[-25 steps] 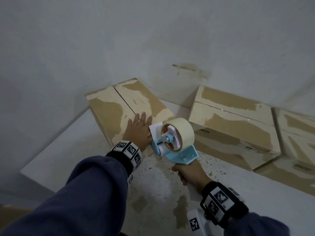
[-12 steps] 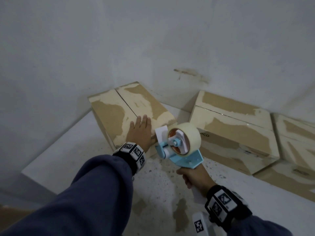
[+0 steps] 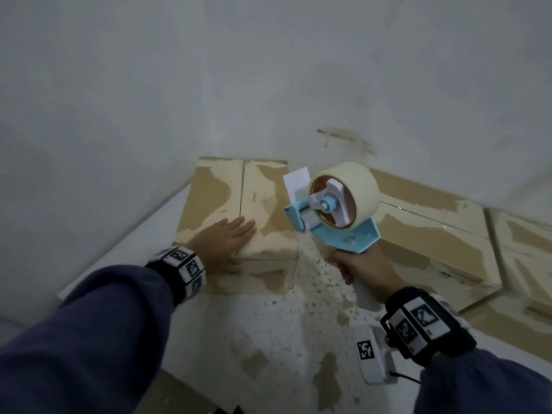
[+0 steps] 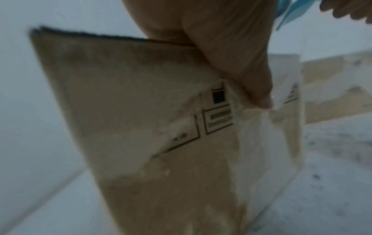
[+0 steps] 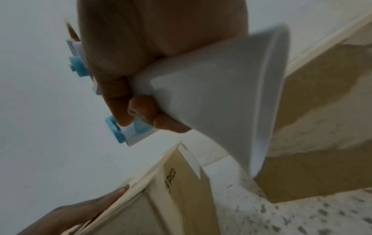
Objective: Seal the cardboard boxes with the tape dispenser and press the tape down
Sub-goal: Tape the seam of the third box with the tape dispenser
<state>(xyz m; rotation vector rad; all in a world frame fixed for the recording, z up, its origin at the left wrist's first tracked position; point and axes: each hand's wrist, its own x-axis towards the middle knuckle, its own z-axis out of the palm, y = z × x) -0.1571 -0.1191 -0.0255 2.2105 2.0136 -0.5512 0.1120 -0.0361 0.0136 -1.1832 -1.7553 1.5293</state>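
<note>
A small cardboard box (image 3: 230, 201) stands on the white table, its two top flaps meeting in a seam down the middle. My left hand (image 3: 222, 243) lies flat on the near end of its top, fingers straight, thumb down the front face (image 4: 237, 63). My right hand (image 3: 363, 267) grips the white handle (image 5: 211, 98) of a blue tape dispenser (image 3: 334, 210) carrying a pale tape roll (image 3: 355, 195). The dispenser hangs in the air just right of the box, its white tape tab (image 3: 295, 180) pointing over the box's right edge, apart from it.
A larger cardboard box (image 3: 430, 231) lies to the right against the wall, more boxes (image 3: 525, 252) beyond it. The white table (image 3: 283, 318) is speckled and stained in front of me. Grey walls close in behind and to the left.
The box has turned so its seam now runs straight away from me. My right hand has lifted the dispenser up and to the right of the box; my left hand stays flat on top.
</note>
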